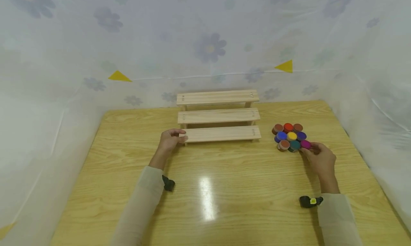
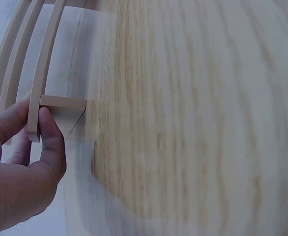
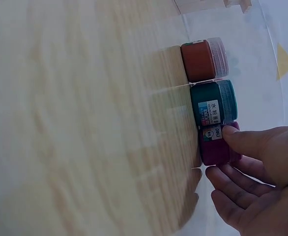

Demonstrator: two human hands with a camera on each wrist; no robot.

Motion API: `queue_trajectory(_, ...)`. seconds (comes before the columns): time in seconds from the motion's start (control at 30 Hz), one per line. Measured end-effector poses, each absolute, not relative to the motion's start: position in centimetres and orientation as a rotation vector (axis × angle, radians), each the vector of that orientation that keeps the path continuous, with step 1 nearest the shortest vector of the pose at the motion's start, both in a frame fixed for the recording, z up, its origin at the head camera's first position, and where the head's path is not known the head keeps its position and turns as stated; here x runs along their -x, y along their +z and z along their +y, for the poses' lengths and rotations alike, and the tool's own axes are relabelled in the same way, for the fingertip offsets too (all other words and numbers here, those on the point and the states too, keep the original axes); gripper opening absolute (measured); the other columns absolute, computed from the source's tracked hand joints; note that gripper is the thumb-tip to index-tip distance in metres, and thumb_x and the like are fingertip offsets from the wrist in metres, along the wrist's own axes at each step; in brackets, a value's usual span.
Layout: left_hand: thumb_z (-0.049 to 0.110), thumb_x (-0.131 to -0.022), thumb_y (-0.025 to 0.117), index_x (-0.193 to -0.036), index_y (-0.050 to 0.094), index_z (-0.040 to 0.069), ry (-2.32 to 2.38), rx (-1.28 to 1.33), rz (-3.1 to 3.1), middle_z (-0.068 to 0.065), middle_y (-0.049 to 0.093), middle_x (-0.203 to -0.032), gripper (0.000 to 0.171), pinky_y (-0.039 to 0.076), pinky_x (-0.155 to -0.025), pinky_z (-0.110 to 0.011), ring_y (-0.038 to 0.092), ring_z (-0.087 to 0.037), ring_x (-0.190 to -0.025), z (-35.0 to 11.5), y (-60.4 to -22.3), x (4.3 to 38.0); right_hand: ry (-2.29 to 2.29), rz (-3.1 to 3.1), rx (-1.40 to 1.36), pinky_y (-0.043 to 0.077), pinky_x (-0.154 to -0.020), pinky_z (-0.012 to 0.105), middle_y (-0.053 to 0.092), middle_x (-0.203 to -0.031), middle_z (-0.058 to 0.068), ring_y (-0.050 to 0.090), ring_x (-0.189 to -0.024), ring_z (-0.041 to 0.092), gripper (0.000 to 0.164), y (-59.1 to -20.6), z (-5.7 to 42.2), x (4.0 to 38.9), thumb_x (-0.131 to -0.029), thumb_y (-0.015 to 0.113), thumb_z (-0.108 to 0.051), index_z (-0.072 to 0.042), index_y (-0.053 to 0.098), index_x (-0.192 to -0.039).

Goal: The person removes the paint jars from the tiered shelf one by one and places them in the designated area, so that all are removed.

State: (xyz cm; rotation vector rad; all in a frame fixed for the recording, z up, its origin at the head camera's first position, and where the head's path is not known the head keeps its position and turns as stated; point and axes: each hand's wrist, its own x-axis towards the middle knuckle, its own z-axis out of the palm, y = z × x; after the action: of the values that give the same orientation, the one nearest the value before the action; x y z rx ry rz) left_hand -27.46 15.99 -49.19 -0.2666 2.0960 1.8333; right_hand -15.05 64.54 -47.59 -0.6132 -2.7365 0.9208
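Observation:
A three-step wooden rack [image 1: 219, 116] stands at the back of the table. My left hand [image 1: 170, 139] pinches the left end of its lowest board [image 2: 42, 73] between thumb and fingers. To the right of the rack, paint jars with red, brown, blue, yellow, purple and green tops stand close together. At the cluster's near right corner, my right hand [image 1: 322, 159] holds a magenta paint jar [image 3: 215, 146], thumb on one side and fingers on the other. The jar is upright on the table, touching the teal paint jar [image 3: 207, 103] beside it.
A brown paint jar [image 3: 198, 63] is in the front row, left of the teal one. Behind the wood-grain table [image 1: 244, 189] hangs a flowered white curtain [image 1: 154, 42] with yellow triangles. Curtains also enclose both sides.

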Motion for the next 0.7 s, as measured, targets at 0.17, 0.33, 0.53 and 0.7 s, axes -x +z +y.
queue_trajectory(0.17, 0.011, -0.083, 0.073, -0.112, 0.065, 0.005, 1.827, 0.254, 2.099, -0.006, 0.056, -0.116, 0.03, 0.051, -0.078, -0.026, 0.059, -0.012, -0.081, 16.1, -49.2, 27.5, 0.924, -2.759, 0.619, 0.036, -0.063, 0.009, 0.061, -0.115, 0.03, 0.058, -0.086, 0.016, 0.05, -47.5, 64.6, 14.9, -0.092, 0.061, -0.029, 0.008, 0.053, -0.125)
queue_trajectory(0.33, 0.01, -0.083, 0.073, -0.112, 0.065, 0.004, 1.837, 0.247, 2.088, -0.007, 0.057, -0.116, 0.03, 0.052, -0.083, -0.031, 0.059, -0.013, -0.082, 16.1, -49.3, 27.6, 0.93, -2.787, 0.582, 0.035, -0.062, 0.005, 0.059, -0.116, 0.031, 0.06, -0.098, 0.035, 0.056, -47.3, 65.0, 14.9, -0.092, 0.061, -0.031, 0.01, 0.05, -0.127)
queue_trajectory(0.53, 0.014, -0.084, 0.072, -0.113, 0.064, 0.005, 1.774, 0.224, 2.164, -0.01, 0.056, -0.122, 0.031, 0.05, -0.087, -0.034, 0.059, -0.017, -0.091, 15.5, -49.1, 27.3, 0.949, -2.789, 0.512, 0.048, -0.073, 0.018, 0.052, -0.127, 0.033, 0.051, -0.114, 0.046, 0.066, -45.8, 64.8, 15.4, -0.092, 0.06, -0.039, 0.009, 0.043, -0.134)
queue_trajectory(0.7, 0.029, -0.088, 0.069, -0.118, 0.06, 0.009, 1.675, 0.181, 2.369, -0.011, 0.053, -0.13, 0.037, 0.052, -0.087, -0.042, 0.059, -0.029, -0.108, 14.8, -48.9, 26.7, 1.011, -2.739, 0.42, 0.034, -0.098, 0.066, 0.036, -0.143, 0.031, 0.035, -0.128, 0.051, 0.073, -43.6, 63.4, 16.7, -0.093, 0.055, -0.044, 0.003, 0.032, -0.144)
